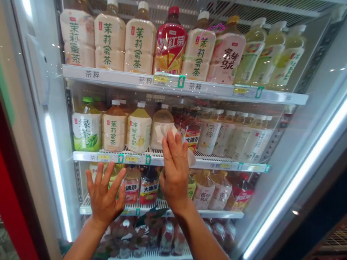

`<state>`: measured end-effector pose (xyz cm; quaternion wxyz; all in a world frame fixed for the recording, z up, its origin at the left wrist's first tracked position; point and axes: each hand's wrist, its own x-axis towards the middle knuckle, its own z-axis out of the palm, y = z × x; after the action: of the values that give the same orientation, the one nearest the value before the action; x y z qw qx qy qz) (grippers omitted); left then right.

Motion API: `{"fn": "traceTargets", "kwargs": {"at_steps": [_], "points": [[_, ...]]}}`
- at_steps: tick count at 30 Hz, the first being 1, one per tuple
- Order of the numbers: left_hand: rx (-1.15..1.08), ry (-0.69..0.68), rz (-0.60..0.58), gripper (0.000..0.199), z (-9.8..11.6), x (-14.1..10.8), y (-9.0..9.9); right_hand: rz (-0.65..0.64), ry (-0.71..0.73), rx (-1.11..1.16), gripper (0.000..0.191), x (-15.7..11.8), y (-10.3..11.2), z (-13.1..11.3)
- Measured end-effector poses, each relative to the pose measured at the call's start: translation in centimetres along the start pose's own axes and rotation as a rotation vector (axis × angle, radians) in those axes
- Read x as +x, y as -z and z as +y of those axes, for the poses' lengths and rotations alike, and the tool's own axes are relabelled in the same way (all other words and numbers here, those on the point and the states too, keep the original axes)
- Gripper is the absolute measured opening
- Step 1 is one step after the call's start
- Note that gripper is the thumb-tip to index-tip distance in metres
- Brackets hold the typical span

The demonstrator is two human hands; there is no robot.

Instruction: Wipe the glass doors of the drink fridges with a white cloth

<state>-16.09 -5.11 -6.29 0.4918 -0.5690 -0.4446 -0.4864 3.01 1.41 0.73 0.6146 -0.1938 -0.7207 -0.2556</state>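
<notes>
My right hand (175,168) presses a white wipe (191,158) flat under its fingers against the glass door (193,96) of a drinks fridge. The wipe's pale edges show above the fingertips and to the right of the hand; whether it is paper or cloth I cannot tell. Lower and to the left, my left hand (104,193) is raised with its fingers spread and nothing in it. Its palm faces the glass, and I cannot tell if it touches. Behind the pane, bottles stand on the middle shelf, a green tea bottle (87,125) among them.
Large bottles, one with a red label (170,47), line the top shelf (104,76). More bottles fill the lower shelves. Light strips (316,151) run down both sides. A red frame (5,160) borders the left, and faint pink marks (217,27) show near the top.
</notes>
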Motion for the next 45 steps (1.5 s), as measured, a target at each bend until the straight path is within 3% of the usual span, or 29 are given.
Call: {"fn": "traceTargets", "kwargs": {"at_steps": [2, 5, 7, 10, 12, 14, 16, 21, 24, 28, 30, 34, 36, 38, 41, 43, 45], "points": [[0.007, 0.004, -0.003, 0.079, -0.1, -0.1, 0.0, -0.062, 0.06, 0.017, 0.072, -1.9, -0.4, -1.2], [-0.005, 0.007, -0.005, 0.078, -0.2, -0.2, 0.0, -0.234, 0.239, 0.057, 0.059, -7.4, -1.1, -3.2], [-0.02, 0.007, 0.002, 0.076, -0.2, -0.3, 0.0, -0.28, 0.318, 0.087, 0.051, -8.6, -1.2, -3.4], [-0.018, 0.009, 0.009, 0.077, -0.2, -0.4, 0.0, -0.174, 0.334, 0.065, 0.051, -4.1, -1.1, -2.2], [-0.007, 0.01, 0.007, 0.078, -0.2, -0.5, 0.0, -0.103, 0.263, 0.042, 0.06, 0.3, -0.9, -1.3], [-0.006, 0.014, 0.006, 0.077, -0.1, -0.6, 0.0, -0.079, 0.24, 0.038, 0.065, 2.7, -0.7, -1.0], [-0.015, 0.024, 0.009, 0.074, -0.1, -0.7, 0.0, -0.137, 0.286, 0.054, 0.064, 1.5, -0.5, -1.3], [-0.041, 0.032, 0.011, 0.059, 0.1, -0.9, 0.0, -0.428, 0.506, 0.151, 0.053, -6.3, 0.8, -0.9], [-0.049, 0.054, 0.022, 0.054, 0.3, -0.8, 0.0, -0.429, 0.579, 0.122, 0.052, -4.1, 1.7, 1.1], [-0.05, 0.074, 0.032, 0.048, 0.7, -0.5, 0.2, -0.251, 0.404, 0.037, 0.06, 1.3, 1.8, 2.4], [-0.054, 0.075, 0.034, 0.047, 0.7, -0.4, 0.2, -0.249, 0.41, 0.039, 0.056, 0.9, 1.5, 1.7], [-0.074, 0.052, 0.032, 0.048, 0.5, -0.4, 0.2, -0.442, 0.721, 0.137, 0.039, -2.5, 1.1, 0.5], [-0.077, 0.053, 0.029, 0.048, 0.5, -0.5, 0.2, -0.474, 0.813, 0.159, 0.037, -1.8, 1.3, 1.2], [-0.067, 0.069, 0.027, 0.049, 0.5, -0.5, 0.1, -0.43, 0.768, 0.123, 0.042, 0.9, 1.7, 2.5], [-0.058, 0.074, 0.032, 0.05, 0.6, -0.4, 0.1, -0.294, 0.563, 0.033, 0.057, 4.6, 2.3, 3.9], [-0.059, 0.073, 0.04, 0.05, 0.7, -0.3, 0.2, -0.252, 0.48, -0.014, 0.062, 4.4, 2.3, 3.8], [-0.058, 0.069, 0.042, 0.049, 0.7, -0.2, 0.2, -0.304, 0.504, -0.052, 0.059, 2.1, 2.1, 2.9]]}}
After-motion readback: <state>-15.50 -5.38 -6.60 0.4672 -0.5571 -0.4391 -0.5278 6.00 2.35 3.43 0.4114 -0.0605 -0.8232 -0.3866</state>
